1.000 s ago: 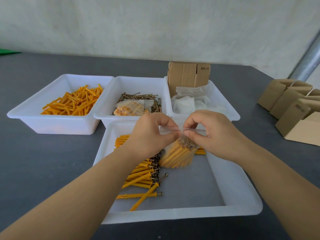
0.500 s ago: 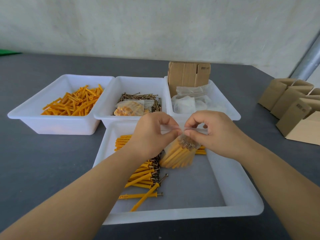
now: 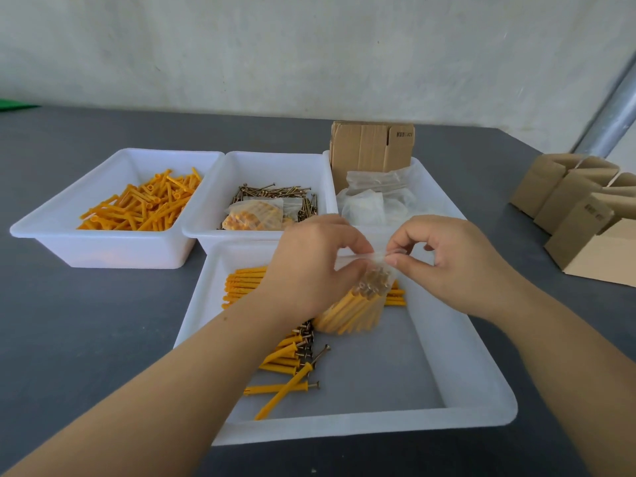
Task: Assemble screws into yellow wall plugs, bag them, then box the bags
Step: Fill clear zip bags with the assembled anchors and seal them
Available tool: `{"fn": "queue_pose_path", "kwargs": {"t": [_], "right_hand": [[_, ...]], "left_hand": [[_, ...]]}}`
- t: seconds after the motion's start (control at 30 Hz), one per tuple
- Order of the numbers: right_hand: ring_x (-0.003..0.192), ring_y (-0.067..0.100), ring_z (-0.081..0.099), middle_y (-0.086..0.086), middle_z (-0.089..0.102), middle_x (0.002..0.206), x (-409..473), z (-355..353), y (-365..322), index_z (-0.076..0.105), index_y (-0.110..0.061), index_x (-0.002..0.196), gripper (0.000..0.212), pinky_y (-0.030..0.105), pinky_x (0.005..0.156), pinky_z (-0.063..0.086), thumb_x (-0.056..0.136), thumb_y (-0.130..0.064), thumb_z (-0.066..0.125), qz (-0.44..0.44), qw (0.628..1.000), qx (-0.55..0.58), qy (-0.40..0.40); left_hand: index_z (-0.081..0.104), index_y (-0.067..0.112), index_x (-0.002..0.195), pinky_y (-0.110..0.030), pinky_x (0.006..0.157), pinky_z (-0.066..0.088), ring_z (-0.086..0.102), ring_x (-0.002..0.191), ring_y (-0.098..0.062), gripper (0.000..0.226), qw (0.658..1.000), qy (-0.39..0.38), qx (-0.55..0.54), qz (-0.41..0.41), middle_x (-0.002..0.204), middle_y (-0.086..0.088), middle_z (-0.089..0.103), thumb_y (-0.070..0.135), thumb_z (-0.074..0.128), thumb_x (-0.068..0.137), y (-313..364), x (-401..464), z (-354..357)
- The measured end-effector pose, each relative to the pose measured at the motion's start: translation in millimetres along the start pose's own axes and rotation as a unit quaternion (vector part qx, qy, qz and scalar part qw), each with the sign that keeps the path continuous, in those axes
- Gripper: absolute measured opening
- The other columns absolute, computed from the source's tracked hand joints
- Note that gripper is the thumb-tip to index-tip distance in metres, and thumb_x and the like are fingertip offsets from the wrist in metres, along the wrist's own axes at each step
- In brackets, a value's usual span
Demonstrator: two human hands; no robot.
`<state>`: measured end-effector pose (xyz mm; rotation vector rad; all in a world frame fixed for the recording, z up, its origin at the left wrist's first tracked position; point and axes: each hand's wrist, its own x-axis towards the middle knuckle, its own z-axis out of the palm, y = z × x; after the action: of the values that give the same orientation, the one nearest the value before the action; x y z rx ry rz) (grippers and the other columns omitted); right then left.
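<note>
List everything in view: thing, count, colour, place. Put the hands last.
near tray: one, white, front centre of the table
assembled plugs with screws: a loose pile, yellow, left part of the near tray
filled bag: one, clear, packed with yellow plugs, held over the near tray
plug bin: one, white, back left, holds loose yellow plugs
screw bin: one, white, back middle, holds screws and a second filled bag
bag bin: one, white, back right, holds empty clear bags and flat cardboard
cardboard boxes: several, brown, right edge of the table
table: one, dark grey
left hand: pinches the bag's top edge
right hand: pinches the bag's top edge
</note>
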<state>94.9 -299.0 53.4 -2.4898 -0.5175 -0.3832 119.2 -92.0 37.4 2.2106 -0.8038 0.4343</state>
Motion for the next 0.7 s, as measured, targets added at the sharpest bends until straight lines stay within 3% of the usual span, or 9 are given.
{"fn": "queue_pose_path", "kwargs": {"t": [0.17,0.43,0.53,0.7], "right_hand": [[0.083,0.004,0.061,-0.016,0.064,0.081,-2,-3,-11,0.070,-0.026,0.082,0.009,0.030,0.072,0.051,0.088,-0.019,0.072,-0.052,0.998,-0.046,0.003],[0.086,0.006,0.063,-0.013,0.068,0.081,-9,-11,4,0.072,-0.024,0.083,0.011,0.012,0.075,0.044,0.088,-0.014,0.073,-0.031,0.999,-0.005,0.006],[0.087,0.005,0.065,-0.017,0.069,0.083,-16,-16,13,0.071,-0.029,0.083,0.009,0.015,0.074,0.045,0.088,-0.022,0.071,0.007,1.000,0.014,0.000],[0.083,-0.001,0.065,-0.023,0.070,0.084,-18,-18,22,0.070,-0.033,0.079,0.013,0.009,0.070,0.046,0.088,-0.023,0.073,0.057,0.997,0.046,-0.008]], "left_hand": [[0.077,0.017,0.082,-0.037,0.078,0.051,0.064,0.083,-0.012,0.004,0.999,-0.009,-0.037,-0.001,0.084,0.001,0.069,0.013,0.078,0.082,9,3,2],[0.075,0.025,0.077,-0.009,0.080,0.045,0.063,0.086,0.000,0.008,0.995,-0.047,-0.053,-0.066,0.084,0.012,0.072,0.022,0.080,0.083,-9,2,-16],[0.076,0.021,0.079,-0.009,0.078,0.046,0.063,0.084,0.002,0.007,0.993,-0.056,-0.043,-0.092,0.082,0.014,0.072,0.025,0.080,0.082,-20,0,-21],[0.074,0.019,0.077,-0.012,0.074,0.050,0.065,0.080,-0.003,0.008,0.988,-0.064,-0.079,-0.114,0.079,0.009,0.072,0.021,0.081,0.081,-26,1,-26]]}}
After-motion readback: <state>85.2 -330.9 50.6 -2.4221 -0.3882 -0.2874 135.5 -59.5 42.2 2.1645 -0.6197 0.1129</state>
